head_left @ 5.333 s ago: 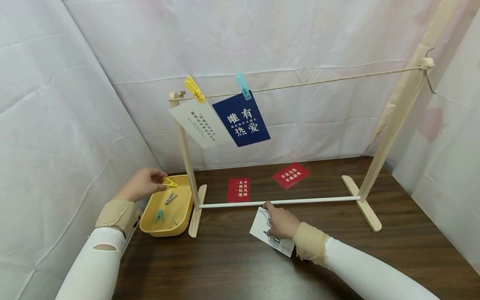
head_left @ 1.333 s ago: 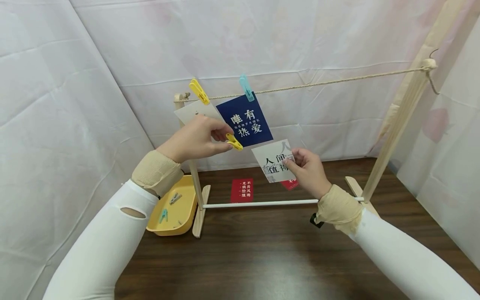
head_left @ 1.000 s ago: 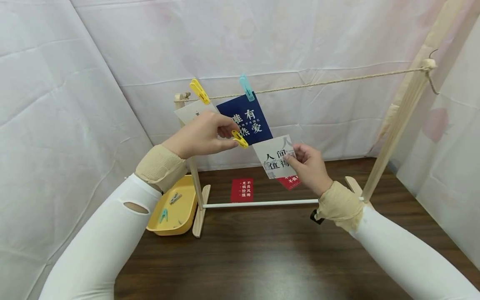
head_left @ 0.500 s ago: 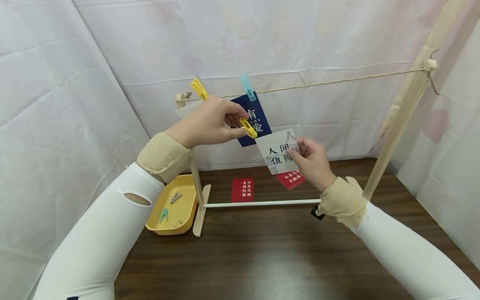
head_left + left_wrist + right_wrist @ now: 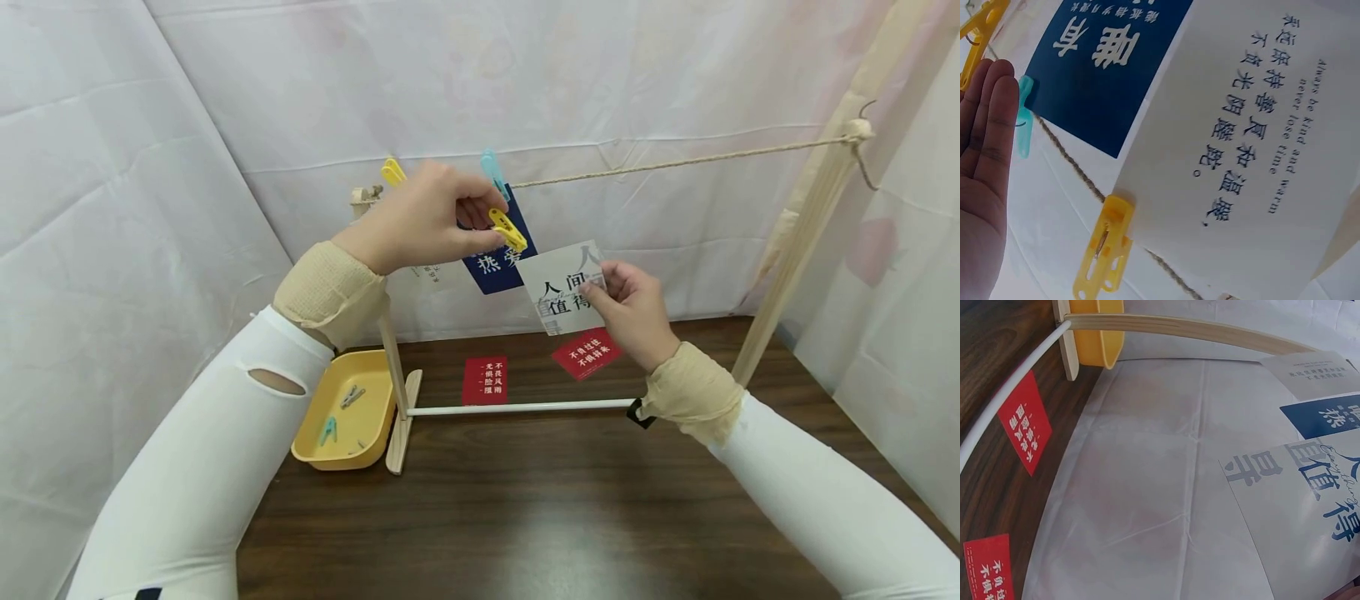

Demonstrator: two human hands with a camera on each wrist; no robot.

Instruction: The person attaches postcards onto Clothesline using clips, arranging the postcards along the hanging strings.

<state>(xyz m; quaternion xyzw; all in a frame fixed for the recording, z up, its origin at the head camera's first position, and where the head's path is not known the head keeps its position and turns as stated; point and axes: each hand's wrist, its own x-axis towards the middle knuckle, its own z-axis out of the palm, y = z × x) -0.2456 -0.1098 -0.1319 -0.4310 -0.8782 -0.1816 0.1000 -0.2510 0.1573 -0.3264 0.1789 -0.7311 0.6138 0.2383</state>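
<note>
My left hand point(image 5: 431, 217) pinches a yellow clothespin point(image 5: 508, 230) between thumb and fingers, in front of a hanging dark blue card point(image 5: 487, 271). To its right, my right hand point(image 5: 637, 312) holds a white card point(image 5: 558, 292) with black characters by its right edge, below the twine point(image 5: 675, 164). A light blue clothespin point(image 5: 491, 169) fastens the blue card to the twine. Another yellow clothespin point(image 5: 1104, 250) clips a hanging white card point(image 5: 1222, 125), seen large in the left wrist view and mostly hidden behind my left hand in the head view.
Two red cards point(image 5: 486, 381) point(image 5: 587, 353) lie on the dark wooden table point(image 5: 525, 500). A yellow basket point(image 5: 307, 454) with several clothespins stands left of the wooden frame point(image 5: 393, 358). A white rod point(image 5: 517, 407) crosses low between the frame's posts.
Earlier my left hand held the yellow clothespin over the basket and my right hand gripped the card at the table. Both rose to the twine; lately they have moved slightly up and right.
</note>
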